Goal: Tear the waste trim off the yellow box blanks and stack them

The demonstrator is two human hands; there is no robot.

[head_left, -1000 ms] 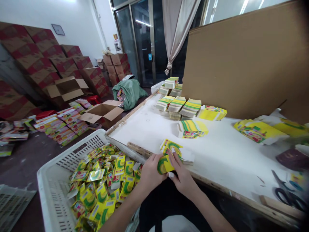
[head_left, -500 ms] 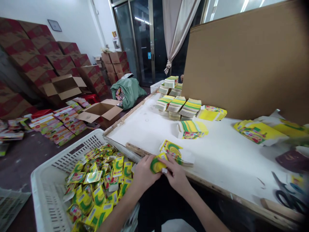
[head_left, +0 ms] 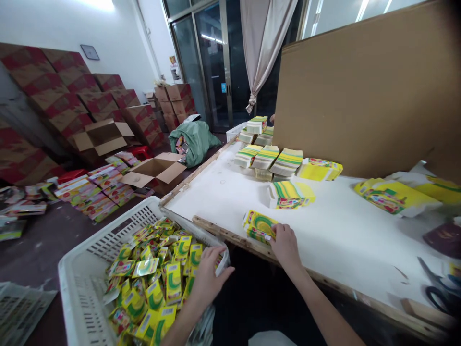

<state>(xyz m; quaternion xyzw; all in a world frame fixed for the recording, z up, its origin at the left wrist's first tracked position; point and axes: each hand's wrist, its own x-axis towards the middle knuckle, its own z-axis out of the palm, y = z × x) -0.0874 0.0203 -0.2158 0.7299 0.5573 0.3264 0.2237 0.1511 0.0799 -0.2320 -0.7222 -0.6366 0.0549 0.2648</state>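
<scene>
My right hand [head_left: 286, 245] is at the right end of a small pile of yellow and green printed cartons [head_left: 260, 225] near the table's front edge. Its fingertips are closed on the end of a carton there; how many it grips is hidden. My left hand [head_left: 211, 276] holds nothing, thumb and fingers apart, over the right rim of a white plastic basket [head_left: 68, 274]. In that basket lie many small yellow packs [head_left: 154, 293] in a loose heap. Farther back on the table stands a bundle of flat yellow cartons [head_left: 288, 193].
More carton bundles [head_left: 266, 156] line the far side of the white table [head_left: 216, 197], before a large cardboard sheet [head_left: 360, 91]. Black scissors [head_left: 437, 295] and a wooden block [head_left: 425, 310] lie at right. An open cardboard box [head_left: 154, 173] stands on the floor.
The small yellow pack that both hands held is gone from them. My left hand moved left and down to the basket, its fingers now apart; my right moved right onto the carton pile.
</scene>
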